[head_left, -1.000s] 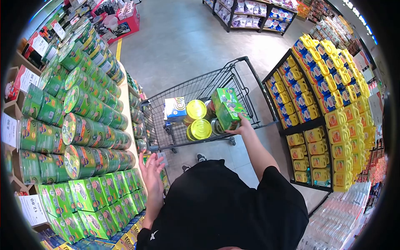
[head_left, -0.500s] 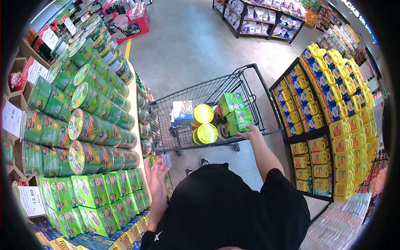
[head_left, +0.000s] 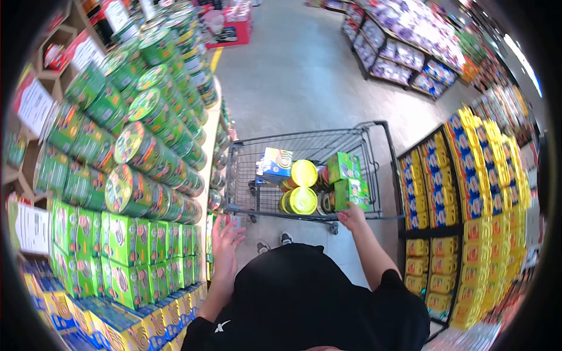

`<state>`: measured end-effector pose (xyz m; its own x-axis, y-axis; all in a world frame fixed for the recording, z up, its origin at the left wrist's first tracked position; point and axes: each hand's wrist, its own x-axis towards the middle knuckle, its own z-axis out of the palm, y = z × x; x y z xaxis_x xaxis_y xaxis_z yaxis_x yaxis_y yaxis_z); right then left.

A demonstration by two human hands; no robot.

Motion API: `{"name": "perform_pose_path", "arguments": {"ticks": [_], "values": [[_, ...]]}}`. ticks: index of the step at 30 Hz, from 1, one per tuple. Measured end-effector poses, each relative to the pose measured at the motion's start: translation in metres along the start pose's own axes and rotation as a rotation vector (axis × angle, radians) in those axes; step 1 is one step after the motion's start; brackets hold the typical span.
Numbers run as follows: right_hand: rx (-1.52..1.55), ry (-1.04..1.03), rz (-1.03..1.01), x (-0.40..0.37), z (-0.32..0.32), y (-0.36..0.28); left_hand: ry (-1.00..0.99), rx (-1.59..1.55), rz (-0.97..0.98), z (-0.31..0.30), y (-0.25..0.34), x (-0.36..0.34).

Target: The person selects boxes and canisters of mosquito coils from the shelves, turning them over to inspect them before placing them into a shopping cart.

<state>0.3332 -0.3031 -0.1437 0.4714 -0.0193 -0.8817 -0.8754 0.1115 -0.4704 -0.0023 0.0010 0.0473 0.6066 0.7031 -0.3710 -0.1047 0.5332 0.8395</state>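
Observation:
My left hand [head_left: 226,241] is raised beside the shelf of green boxes, empty, with its fingers apart. My right hand [head_left: 352,216] is at the near side of the black wire shopping cart [head_left: 252,140], close to the lower green box [head_left: 351,195]; its fingers look loosely spread and nothing shows in them. Another green box [head_left: 344,166] lies just behind that one in the cart. Left of them are two round tubs with yellow lids [head_left: 303,200]. A blue, white and yellow box with a spiral print [head_left: 276,163] sits farther left.
Stacked green tubs [head_left: 153,146] and green boxes [head_left: 126,240] fill the left shelf, with blue-yellow boxes [head_left: 117,322] below. On the right stands a rack of yellow jugs [head_left: 445,228]. A bagged-goods display [head_left: 404,52] stands beyond the grey floor [head_left: 287,76].
My right hand has drawn back from the green box towards me. The cart and shelves sit lower in view as the camera turns. My left hand stays raised and empty.

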Motion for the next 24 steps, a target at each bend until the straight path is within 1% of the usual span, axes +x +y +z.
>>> {"name": "perform_pose_path", "arguments": {"ticks": [1, 3, 6, 8, 9, 10, 12, 13, 14, 17, 19, 20, 22, 24], "values": [[-0.074, -0.046, -0.095, -0.007, 0.011, 0.008, 0.019, 0.0, 0.004, 0.0, 0.001, 0.0], [-0.228, -0.169, -0.278, -0.051, 0.04, 0.019, 0.075, 0.01, 0.027, -0.003, 0.003, 0.0], [-0.777, -0.287, -0.581, -0.048, 0.068, 0.046, 0.125, -0.026, 0.048, -0.011, 0.007, 0.002], [-1.09, -0.324, -0.911, -0.031, 0.08, 0.072, 0.17, 0.026, 0.067, -0.01, 0.021, -0.003], [-1.282, -0.319, -1.002, -0.043, 0.089, 0.076, 0.185, 0.051, 0.069, -0.011, 0.027, -0.004], [-1.363, -0.372, -1.191, -0.038, 0.092, 0.085, 0.214, 0.05, 0.111, -0.014, 0.032, -0.005], [-1.57, -0.382, -1.242, -0.033, 0.098, 0.099, 0.25, 0.054, 0.183, -0.02, 0.038, -0.007], [-1.666, -0.409, -1.13, -0.048, 0.101, 0.1, 0.235, 0.027, 0.281, -0.029, 0.039, -0.005], [-1.693, -0.475, -1.031, -0.027, 0.098, 0.11, 0.269, 0.062, 0.349, -0.036, 0.04, -0.005], [-1.859, -0.466, -1.09, -0.039, 0.095, 0.119, 0.345, 0.171, 0.516, -0.052, 0.058, -0.003], [-1.92, -0.47, -1.089, -0.047, 0.094, 0.122, 0.419, 0.388, 0.64, -0.062, 0.072, 0.001], [-1.929, -0.472, -1.056, -0.048, 0.095, 0.124, 0.451, 0.499, 0.699, -0.066, 0.081, 0.005], [-1.945, -0.472, -0.988, -0.049, 0.095, 0.125, 0.571, 1.003, 0.994, -0.069, 0.131, 0.005], [-1.965, -0.471, -0.977, -0.051, 0.095, 0.125, 0.738, 1.217, 1.012, -0.067, 0.176, 0.009]]}}
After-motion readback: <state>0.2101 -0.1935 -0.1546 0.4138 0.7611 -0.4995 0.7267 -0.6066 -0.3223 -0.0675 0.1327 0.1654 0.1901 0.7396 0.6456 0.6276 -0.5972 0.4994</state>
